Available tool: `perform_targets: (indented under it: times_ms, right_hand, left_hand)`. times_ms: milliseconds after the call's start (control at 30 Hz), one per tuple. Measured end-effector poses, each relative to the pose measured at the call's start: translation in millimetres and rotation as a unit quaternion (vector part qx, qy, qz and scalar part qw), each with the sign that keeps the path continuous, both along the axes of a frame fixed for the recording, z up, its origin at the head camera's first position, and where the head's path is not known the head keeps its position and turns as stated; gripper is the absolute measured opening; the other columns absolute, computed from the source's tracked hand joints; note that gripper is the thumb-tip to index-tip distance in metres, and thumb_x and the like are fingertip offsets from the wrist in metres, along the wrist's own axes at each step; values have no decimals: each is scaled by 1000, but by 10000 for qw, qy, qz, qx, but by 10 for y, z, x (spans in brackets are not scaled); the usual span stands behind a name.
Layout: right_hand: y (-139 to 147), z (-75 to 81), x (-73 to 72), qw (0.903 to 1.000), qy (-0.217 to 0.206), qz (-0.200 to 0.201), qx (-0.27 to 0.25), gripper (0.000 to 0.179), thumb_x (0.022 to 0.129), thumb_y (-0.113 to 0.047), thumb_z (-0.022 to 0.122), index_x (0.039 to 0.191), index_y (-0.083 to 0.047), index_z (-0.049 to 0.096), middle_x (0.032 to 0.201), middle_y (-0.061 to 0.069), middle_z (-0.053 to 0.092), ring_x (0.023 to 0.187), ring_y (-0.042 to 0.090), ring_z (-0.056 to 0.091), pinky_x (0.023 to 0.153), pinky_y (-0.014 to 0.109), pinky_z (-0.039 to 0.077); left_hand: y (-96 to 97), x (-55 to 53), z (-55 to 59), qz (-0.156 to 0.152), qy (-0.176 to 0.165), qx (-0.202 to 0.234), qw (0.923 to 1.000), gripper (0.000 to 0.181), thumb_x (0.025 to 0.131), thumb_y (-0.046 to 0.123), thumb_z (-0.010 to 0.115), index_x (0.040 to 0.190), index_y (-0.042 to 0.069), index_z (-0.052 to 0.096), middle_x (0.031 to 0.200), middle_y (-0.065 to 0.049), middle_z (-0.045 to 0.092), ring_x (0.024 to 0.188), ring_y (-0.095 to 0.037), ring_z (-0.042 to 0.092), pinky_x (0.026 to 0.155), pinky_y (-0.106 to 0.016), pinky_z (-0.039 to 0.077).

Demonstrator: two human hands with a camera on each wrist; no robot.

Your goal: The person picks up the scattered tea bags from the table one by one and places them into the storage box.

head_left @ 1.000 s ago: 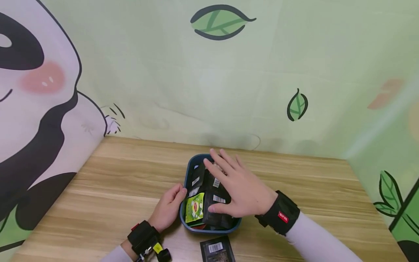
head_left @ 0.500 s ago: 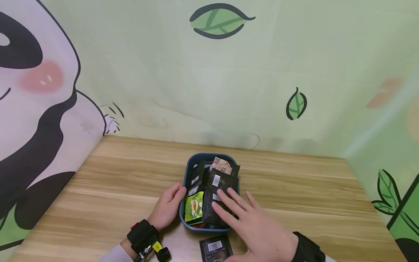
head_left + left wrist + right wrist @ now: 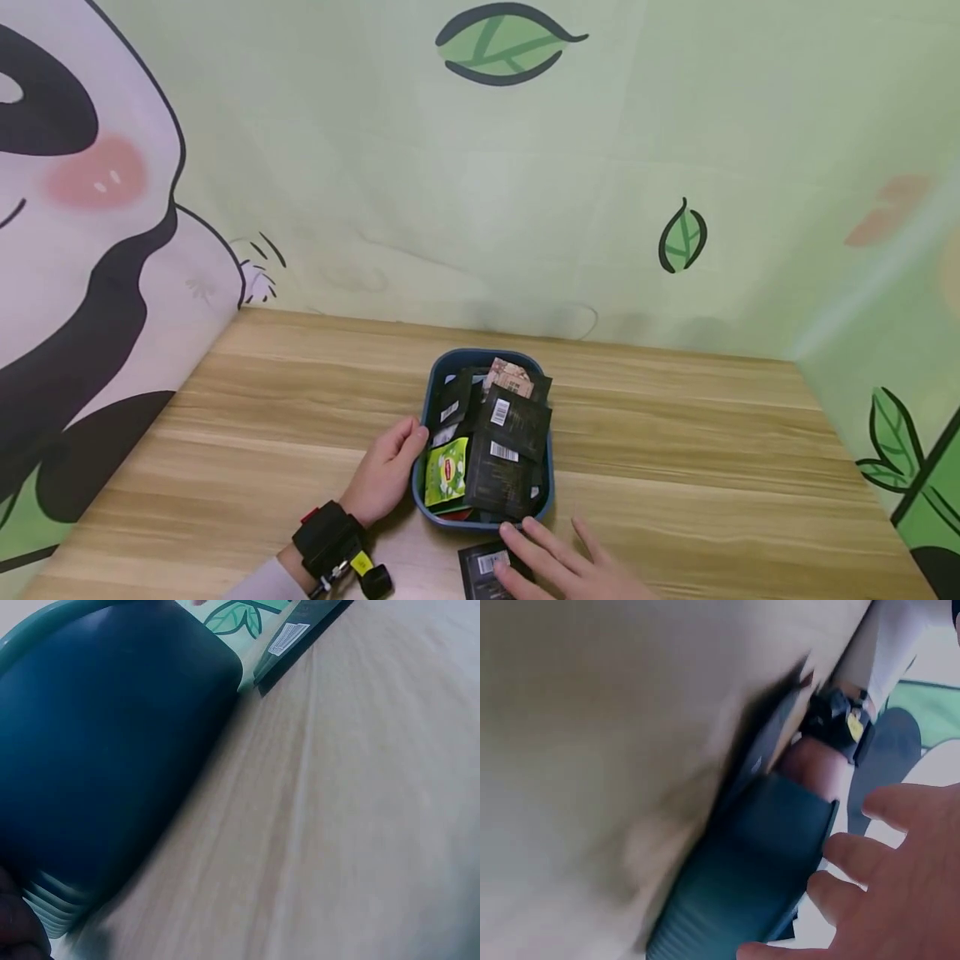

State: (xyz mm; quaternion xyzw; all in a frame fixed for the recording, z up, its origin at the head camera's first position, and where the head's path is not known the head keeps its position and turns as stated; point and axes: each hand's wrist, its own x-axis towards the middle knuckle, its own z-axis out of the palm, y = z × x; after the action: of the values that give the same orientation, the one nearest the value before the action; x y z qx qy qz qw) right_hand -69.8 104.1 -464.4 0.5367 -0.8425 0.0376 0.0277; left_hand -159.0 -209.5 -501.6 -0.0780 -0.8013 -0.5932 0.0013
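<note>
A dark blue plastic box (image 3: 551, 492) stands on the table, filled with flat sachets. My left hand (image 3: 381, 471) holds its left wall, thumb at the rim; the left wrist view shows the outer wall close up. Inside lie several black sachets (image 3: 498, 487) with barcode labels, a green and yellow Lipton tea bag packet (image 3: 447, 472) and a pinkish sachet (image 3: 512, 377). One loose black sachet (image 3: 477, 575) lies on the table in front of the box. Over its right side reaches my right hand (image 3: 573, 571), fingers spread and fairly straight; whether it touches the sachet is unclear.
The wood-grain table (image 3: 712, 467) runs back to a pale green printed backdrop (image 3: 360, 167) with leaves and a panda. Both wrists carry black straps; the left wrist camera mount (image 3: 341, 550) sits near the table's front.
My right hand has moved from above the box down toward the front, to the loose black sachet. The sachets in the box are uncovered to view. My left hand stays on the box.
</note>
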Motion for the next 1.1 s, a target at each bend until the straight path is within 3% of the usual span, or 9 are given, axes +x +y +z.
perform_targets:
  times_ms: [267, 400, 667, 967, 1100]
  right_hand:
    - [0, -331, 87, 9984, 532, 188, 84, 62, 99, -59, 33, 153, -33, 19, 160, -6, 22, 144, 12, 30, 86, 60, 46]
    - [67, -398, 54, 9992, 368, 112, 47, 61, 98, -59, 34, 153, -34, 21, 158, -8, 28, 140, 13, 38, 83, 60, 46]
    - [325, -306, -123, 9999, -14, -145, 74, 64, 97, -61, 37, 150, -27, 32, 152, 0, 40, 135, 23, 45, 81, 63, 45]
    - [529, -68, -266, 9891, -1137, -885, 298, 76, 90, -70, 39, 150, -23, 34, 156, 3, 33, 139, 32, 39, 89, 71, 37]
    - [503, -72, -282, 9914, -930, -851, 344, 77, 90, -71, 38, 151, -26, 32, 156, 1, 32, 141, 29, 36, 92, 68, 38]
  left_hand:
    - [1, 22, -6, 98, -60, 47, 9999, 30, 103, 35, 43, 83, 16, 53, 78, -5, 49, 77, -20, 53, 65, -27, 39]
    - [9, 23, -12, 86, 8, -4, 10000, 29, 103, 35, 43, 82, 17, 52, 77, -4, 49, 76, -19, 52, 65, -27, 38]
    - [6, 24, -6, 121, -84, -7, 9999, 32, 102, 40, 43, 83, 17, 52, 78, -5, 49, 77, -20, 52, 65, -27, 38]
    - [5, 23, 9, 115, -169, -17, 9998, 31, 103, 38, 42, 84, 16, 52, 79, -6, 49, 77, -20, 52, 65, -26, 39]
    - [7, 23, 19, 116, -164, -25, 9998, 30, 103, 37, 43, 84, 16, 52, 79, -5, 49, 77, -20, 52, 65, -26, 39]
